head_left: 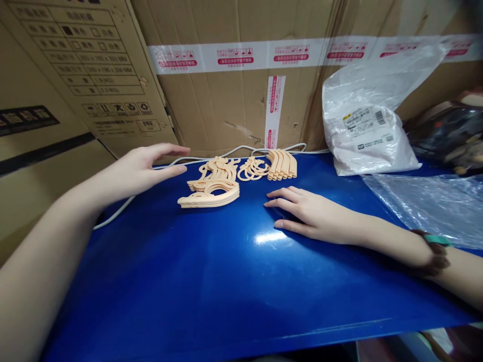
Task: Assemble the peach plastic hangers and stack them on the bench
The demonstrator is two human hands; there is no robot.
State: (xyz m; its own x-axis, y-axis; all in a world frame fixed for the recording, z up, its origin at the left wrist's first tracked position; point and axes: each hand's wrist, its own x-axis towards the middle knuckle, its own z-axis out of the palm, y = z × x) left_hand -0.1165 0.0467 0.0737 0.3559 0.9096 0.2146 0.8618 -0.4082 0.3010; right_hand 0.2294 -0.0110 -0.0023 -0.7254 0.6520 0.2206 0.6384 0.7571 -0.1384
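My left hand [151, 168] is held above the left side of the blue table [211, 281], thumb apart from the fingers, with nothing in it. Just right of its fingertips lie beige plastic pieces that look like folding hanger parts: a neat stack of flat curved arms [211, 200] in front and a looser row of similar arms [218, 170] behind. Further right are several beige hooks [252, 170] and a row of curved, tube-like pieces [282, 165]. My right hand [302, 211] rests on the table in front of these, fingers spread, empty and not touching any piece.
Large cardboard boxes [226, 105] stand behind the table and at the left. A white cable [121, 208] runs along the back edge. At the right are a white plastic bag [366, 136] with a label and a clear plastic sheet [441, 206].
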